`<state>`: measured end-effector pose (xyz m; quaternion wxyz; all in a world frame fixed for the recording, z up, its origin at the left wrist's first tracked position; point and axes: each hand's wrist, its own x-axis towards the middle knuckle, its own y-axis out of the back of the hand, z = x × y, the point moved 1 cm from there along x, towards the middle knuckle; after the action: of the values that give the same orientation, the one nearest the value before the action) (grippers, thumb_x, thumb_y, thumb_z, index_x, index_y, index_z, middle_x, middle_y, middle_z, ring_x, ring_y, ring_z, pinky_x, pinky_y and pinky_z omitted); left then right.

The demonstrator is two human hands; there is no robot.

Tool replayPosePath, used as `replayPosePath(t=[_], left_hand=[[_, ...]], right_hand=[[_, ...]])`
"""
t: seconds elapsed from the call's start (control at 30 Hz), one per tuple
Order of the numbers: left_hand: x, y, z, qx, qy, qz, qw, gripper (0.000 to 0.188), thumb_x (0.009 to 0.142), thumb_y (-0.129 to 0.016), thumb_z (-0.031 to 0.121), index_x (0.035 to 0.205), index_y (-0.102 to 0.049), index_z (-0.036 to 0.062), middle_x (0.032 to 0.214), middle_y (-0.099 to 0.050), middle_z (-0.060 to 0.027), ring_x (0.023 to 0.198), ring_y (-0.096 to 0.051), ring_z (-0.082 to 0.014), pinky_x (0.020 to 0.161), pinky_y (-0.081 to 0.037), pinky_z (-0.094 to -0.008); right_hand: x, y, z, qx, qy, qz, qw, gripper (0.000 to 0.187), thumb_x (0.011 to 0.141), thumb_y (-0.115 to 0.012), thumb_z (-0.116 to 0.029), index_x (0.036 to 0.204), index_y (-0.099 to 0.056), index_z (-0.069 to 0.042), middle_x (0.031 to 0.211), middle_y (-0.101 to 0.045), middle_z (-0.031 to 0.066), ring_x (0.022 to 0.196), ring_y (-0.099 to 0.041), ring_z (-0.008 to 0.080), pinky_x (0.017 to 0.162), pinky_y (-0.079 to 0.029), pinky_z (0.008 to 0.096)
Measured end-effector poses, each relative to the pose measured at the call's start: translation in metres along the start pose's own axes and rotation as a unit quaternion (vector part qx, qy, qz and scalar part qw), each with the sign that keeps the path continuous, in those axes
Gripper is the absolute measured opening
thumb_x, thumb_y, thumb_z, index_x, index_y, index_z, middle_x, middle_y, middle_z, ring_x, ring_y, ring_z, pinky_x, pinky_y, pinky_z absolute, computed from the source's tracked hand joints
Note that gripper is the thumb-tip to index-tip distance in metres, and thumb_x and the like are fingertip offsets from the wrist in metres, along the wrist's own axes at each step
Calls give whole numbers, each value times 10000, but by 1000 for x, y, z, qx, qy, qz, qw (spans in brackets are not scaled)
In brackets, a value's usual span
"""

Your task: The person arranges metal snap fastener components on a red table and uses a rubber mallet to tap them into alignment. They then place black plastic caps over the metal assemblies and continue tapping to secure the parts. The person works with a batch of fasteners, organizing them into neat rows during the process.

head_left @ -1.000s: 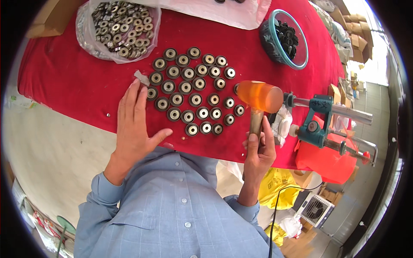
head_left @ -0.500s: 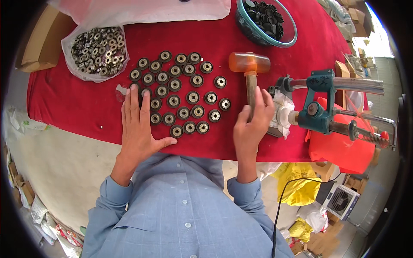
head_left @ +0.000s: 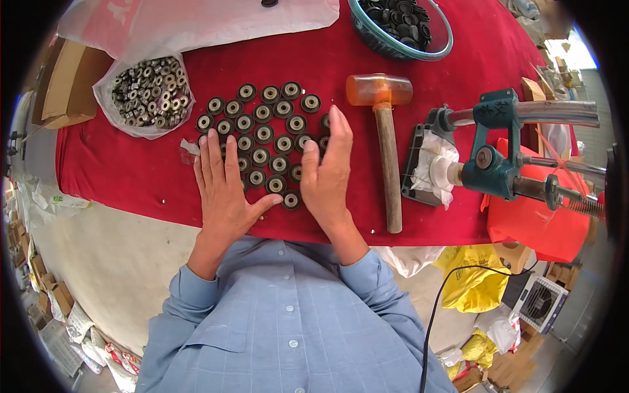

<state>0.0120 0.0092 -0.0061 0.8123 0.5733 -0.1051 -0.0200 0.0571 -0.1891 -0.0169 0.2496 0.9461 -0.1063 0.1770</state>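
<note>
Several black rollers with metal bearings in their centres [head_left: 263,133] lie grouped on a red cloth [head_left: 131,177]. My left hand [head_left: 226,193] rests along the group's left and near side, fingers stretched out and thumb spread against a near roller. On the group's right side stands my right hand [head_left: 327,180], its palm turned inward and fingers extended; it partly covers some rollers. Neither hand grips anything. A mallet with an orange head and wooden handle [head_left: 388,164] lies just right of my right hand.
A green hand press [head_left: 488,144] stands at the right, a red-orange bag [head_left: 534,219] under it. Far left, a clear bag [head_left: 147,133] holds loose bearings beside a cardboard box [head_left: 72,85]. A teal bowl [head_left: 393,51] of black parts and a plastic sheet [head_left: 249,26] lie at the back.
My right hand has moved left from over the mallet handle to the rollers' right side. The right-hand rollers sit closer to the group. My left hand stays flat beside them.
</note>
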Motion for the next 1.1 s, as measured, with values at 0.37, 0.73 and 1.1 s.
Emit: replayPosePath(t=[0.37,0.73,1.1], left_hand=[[9,4,12,-22,-86,-35,995,895,1009,-685,556,1682,-414,32,1771,-375,-137,1668,-281,-323,1315,-127,-660],[8,2,3,-86,-76,23,993,879,985,-729,447,1693,-392,50,1770,-376,-144,1663,-290,-356,1320,-124,-651],[-32,23,-41,-125,0,88,988,731,974,-755,286,1590,-488,-4,1683,-460,-207,1586,-403,-409,1294,-261,-605]], right_hand=[[10,102,-5,-242,28,29,969,645,917,-687,53,1541,-528,19,1455,-584,268,1336,-599,466,1122,-499,514],[15,110,-6,-131,-117,-55,983,668,939,-683,34,1585,-525,-22,1391,-673,257,1283,-671,424,1087,-530,462],[-7,83,-82,55,-111,-179,976,511,1021,-675,24,1528,-641,-34,1164,-769,156,959,-729,193,870,-581,330]])
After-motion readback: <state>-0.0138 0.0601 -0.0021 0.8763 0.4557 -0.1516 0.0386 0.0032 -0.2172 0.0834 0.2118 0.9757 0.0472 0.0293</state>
